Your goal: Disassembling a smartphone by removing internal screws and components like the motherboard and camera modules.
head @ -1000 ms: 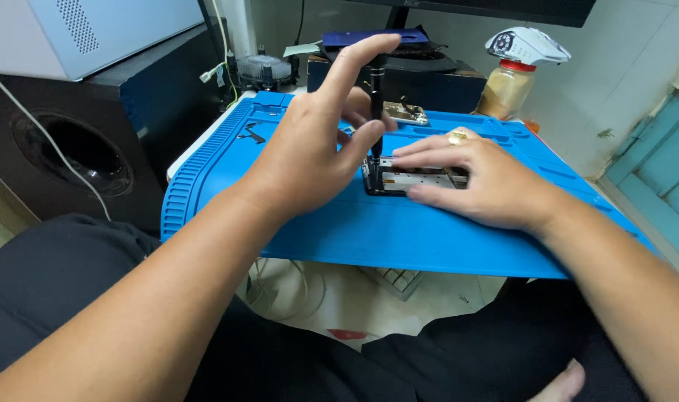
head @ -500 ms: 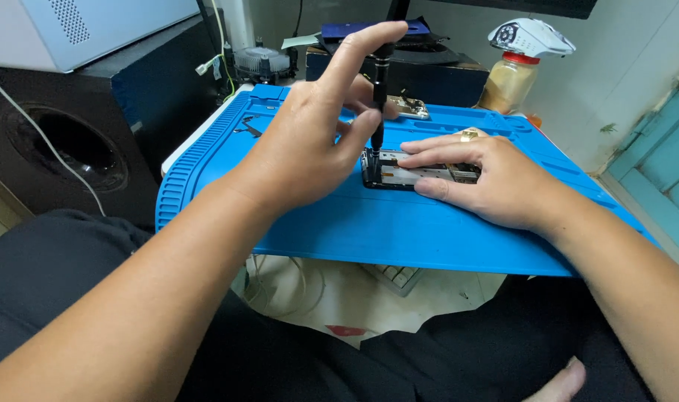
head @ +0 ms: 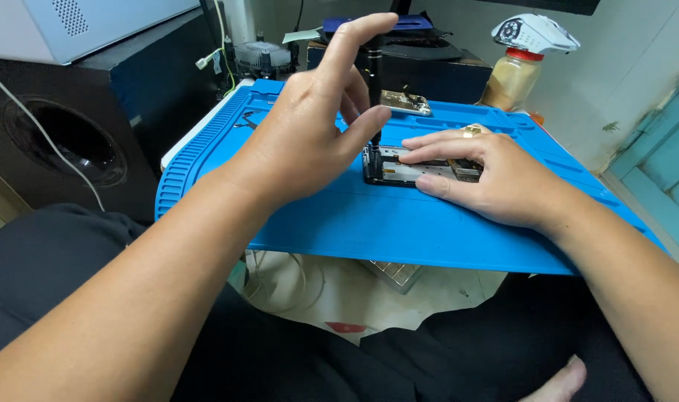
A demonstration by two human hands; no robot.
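Against the frame from half a second back, my left hand sits much as it did, thumb and middle finger pinched on the black screwdriver, index finger raised above its cap; the view has only drifted slightly. My right hand is unchanged too, fingers spread flat and pressing down on the opened phone.

The phone lies near the middle of the blue mat, its long axis running left to right, open side up. The screwdriver stands nearly upright, tip down at the phone's left end.

A small metal plate lies on the mat just beyond the phone, apart from it. At the far right stands a spray bottle with amber liquid and a white trigger head. To the left are a black speaker and a grey box on top of it. My left hand partly hides the phone's left edge, so I cannot tell what the tip meets.
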